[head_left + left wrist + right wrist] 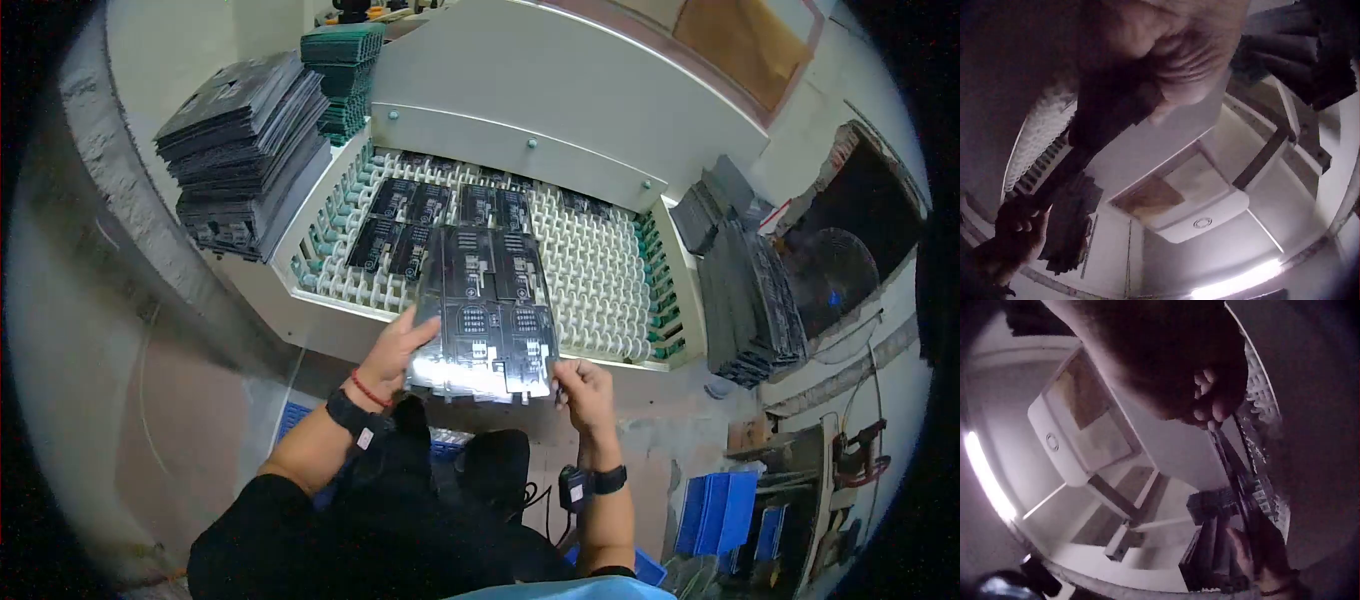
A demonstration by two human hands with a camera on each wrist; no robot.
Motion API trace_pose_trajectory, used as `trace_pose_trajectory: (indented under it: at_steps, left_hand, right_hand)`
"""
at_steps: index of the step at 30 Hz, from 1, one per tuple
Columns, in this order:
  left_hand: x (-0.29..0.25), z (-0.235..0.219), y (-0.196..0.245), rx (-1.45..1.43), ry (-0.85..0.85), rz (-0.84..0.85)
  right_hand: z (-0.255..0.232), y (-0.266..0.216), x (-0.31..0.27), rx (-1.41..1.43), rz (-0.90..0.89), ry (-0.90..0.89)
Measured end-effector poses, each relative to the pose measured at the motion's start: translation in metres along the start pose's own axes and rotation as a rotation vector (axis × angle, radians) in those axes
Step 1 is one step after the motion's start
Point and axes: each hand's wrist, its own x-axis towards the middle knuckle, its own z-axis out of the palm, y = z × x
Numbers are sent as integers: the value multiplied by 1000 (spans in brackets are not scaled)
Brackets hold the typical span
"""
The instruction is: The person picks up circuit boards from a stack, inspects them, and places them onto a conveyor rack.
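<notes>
Both hands hold a dark circuit board panel (490, 310) over the near edge of the roller conveyor (590, 290). Its face carries printed circuit patterns, and its lower part shines with glare. My left hand (398, 348) grips the left edge, thumb on the upper face. At the lower right corner, my right hand (588, 393) pinches the edge between thumb and curled fingers. The right wrist view shows the panel (1238, 475) nearly edge-on, with the left hand (1259, 556) at its far side. Behind it, similar dark panels (395, 225) lie flat on the white rollers.
A tall stack of dark panels (240, 150) stands left of the conveyor, beside green-edged panels (343, 80). More dark panels (745, 290) lean at the right. A pale machine cover (560, 90) rises behind the rollers. Blue crates (716, 512) sit low at the right.
</notes>
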Motion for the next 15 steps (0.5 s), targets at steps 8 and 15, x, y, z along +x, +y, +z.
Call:
trace_pose_trajectory:
  at_steps: [8,15]
  left_hand:
    - [-24,-85,13,36,100,79]
    - [-47,-101,19,10,111,64]
  right_hand:
    - [-80,-1,90,41,-65,254]
    - [-93,-34,134,-1460,-5,526]
